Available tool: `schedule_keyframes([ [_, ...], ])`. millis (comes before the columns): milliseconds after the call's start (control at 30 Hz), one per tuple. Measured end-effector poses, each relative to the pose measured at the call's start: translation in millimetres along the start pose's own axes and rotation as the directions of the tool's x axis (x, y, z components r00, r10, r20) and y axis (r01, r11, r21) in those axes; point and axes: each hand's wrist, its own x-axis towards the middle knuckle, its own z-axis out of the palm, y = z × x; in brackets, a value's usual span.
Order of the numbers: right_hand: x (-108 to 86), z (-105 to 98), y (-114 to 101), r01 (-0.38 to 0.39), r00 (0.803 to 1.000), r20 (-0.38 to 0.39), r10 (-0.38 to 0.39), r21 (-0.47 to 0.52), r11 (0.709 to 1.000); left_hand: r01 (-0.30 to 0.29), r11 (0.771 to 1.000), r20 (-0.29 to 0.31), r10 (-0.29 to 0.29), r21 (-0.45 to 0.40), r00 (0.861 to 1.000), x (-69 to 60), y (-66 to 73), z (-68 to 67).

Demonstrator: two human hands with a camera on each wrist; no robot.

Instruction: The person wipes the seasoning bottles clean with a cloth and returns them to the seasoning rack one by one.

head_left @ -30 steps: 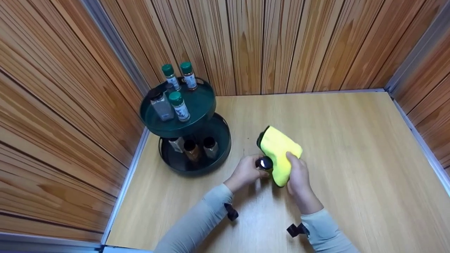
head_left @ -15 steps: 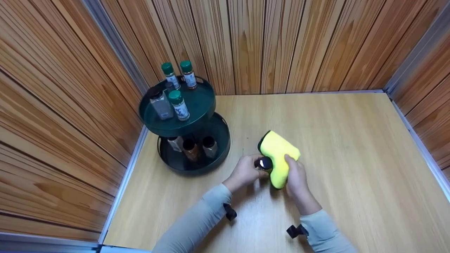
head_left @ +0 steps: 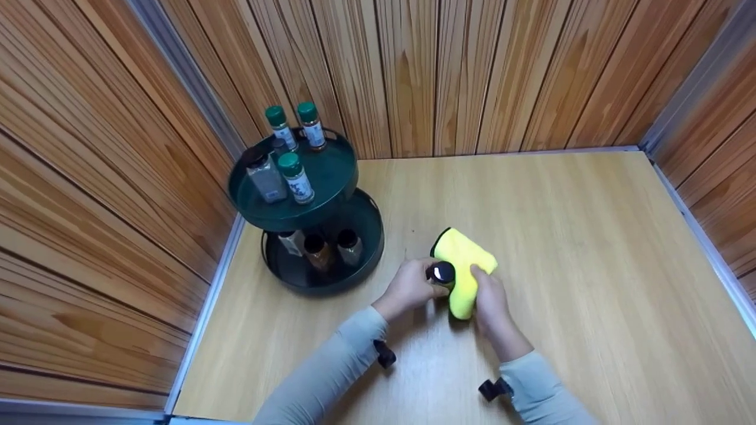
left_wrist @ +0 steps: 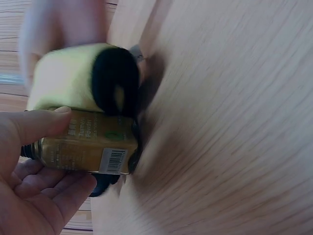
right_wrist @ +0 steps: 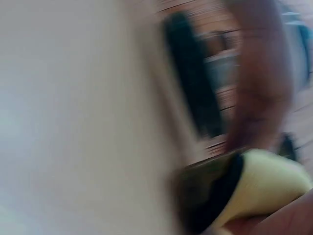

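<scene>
My left hand (head_left: pixel 409 286) grips a spice jar (left_wrist: pixel 73 152) with a black cap (head_left: pixel 442 273). Its yellow-brown label partly reads "Powder" and carries a barcode. In the left wrist view the jar's base is close to the tabletop; whether it touches cannot be told. My right hand (head_left: pixel 493 304) holds a folded yellow cloth (head_left: pixel 466 257) with a dark underside, pressed against the jar's side. Thumb on top, its other fingers are hidden beneath the cloth. The right wrist view is blurred, with the cloth (right_wrist: pixel 269 181) wrapped partly around the jar.
At the left stands a dark green two-tier round tray. Its upper tier (head_left: pixel 333 171) bears several green- and dark-capped spice jars; the lower tier (head_left: pixel 371 221) holds dark-capped jars (head_left: pixel 349 248). Wood-panelled walls (head_left: pixel 407 77) enclose the wooden tabletop (head_left: pixel 567 236) at left, back and right.
The cloth and my right hand have slid slightly toward me and to the left along the jar. My left hand keeps its grip on the jar, nearly in place.
</scene>
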Motion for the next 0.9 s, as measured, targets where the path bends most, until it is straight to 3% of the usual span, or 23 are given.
schedule_keyframes([
  [133,-9.4,3,-27,0.060,0.998,0.024,-0.063,0.119,0.991,-0.052,0.999,-0.006,0.052,-0.002,0.999,0.2,-1.8,1.3],
  [233,-9.7,3,-25,0.100,0.994,0.022,-0.104,0.143,0.985,-0.065,0.998,-0.010,0.066,0.018,0.998,0.8,-0.8,1.2],
  [367,-3.7,0,-4,0.036,0.999,0.013,-0.038,0.116,0.993,-0.033,0.999,-0.005,0.033,0.020,0.999,1.8,1.8,-0.4],
  [500,-0.5,-1,8,-0.056,0.997,0.054,0.052,0.064,0.996,0.004,1.000,-0.014,-0.004,0.006,1.000,2.8,2.0,-2.0],
  [600,-4.1,2,-3,-0.043,0.997,0.061,0.039,0.057,0.997,-0.007,1.000,-0.008,0.007,0.005,1.000,2.9,0.7,-1.8],
  [800,-11.7,2,-29,0.014,0.999,0.040,-0.022,0.184,0.983,-0.074,0.997,-0.001,0.074,0.030,0.997,2.1,-3.2,-0.2],
  [900,-11.2,0,-32,0.017,0.998,0.053,-0.028,0.187,0.982,-0.082,0.996,-0.011,0.082,0.018,0.997,1.2,-4.5,-0.8],
])
